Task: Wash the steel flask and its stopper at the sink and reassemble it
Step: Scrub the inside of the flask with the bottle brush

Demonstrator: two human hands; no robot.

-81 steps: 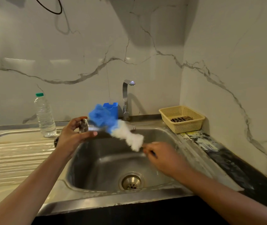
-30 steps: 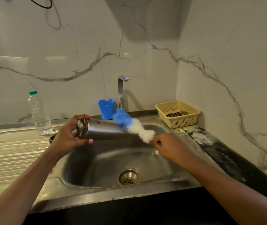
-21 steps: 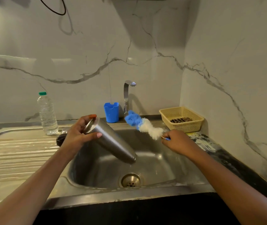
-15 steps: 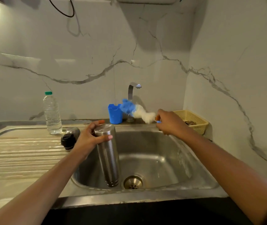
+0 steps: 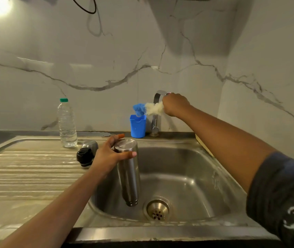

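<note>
Flask (image 5: 128, 174) hangs mouth-down in the sink (image 5: 187, 169) beside the drain (image 5: 157, 210), left hand (image 5: 108, 156) gripping its base end; right hand (image 5: 175, 106), up at the tap (image 5: 155, 122), clutches the brush (image 5: 151, 109). Black stopper (image 5: 84, 156) lies on the worktop (image 5: 26, 169). Best let it drain fully, grip firm on wet steel.
</note>
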